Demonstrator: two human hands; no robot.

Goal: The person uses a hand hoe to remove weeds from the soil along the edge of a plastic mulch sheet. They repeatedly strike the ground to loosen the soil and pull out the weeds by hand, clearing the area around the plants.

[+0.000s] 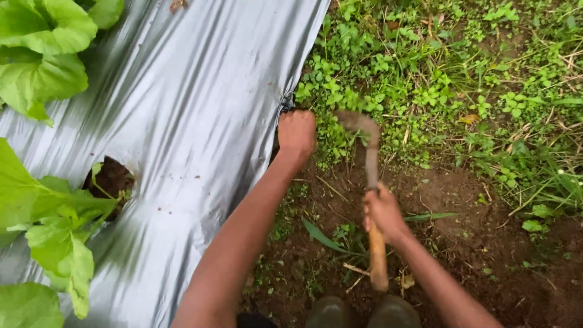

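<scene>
Right hand (384,212) closed around wooden handle of small hoe (370,182), blade in weeds (340,103) at 12 o'clock. Left hand (296,130) fisted at edge of silver plastic mulch (200,103); contents unclear. Leafy plants (42,54) at 9 o'clock.

Soft daylight, sheet glare, motion blur
</scene>
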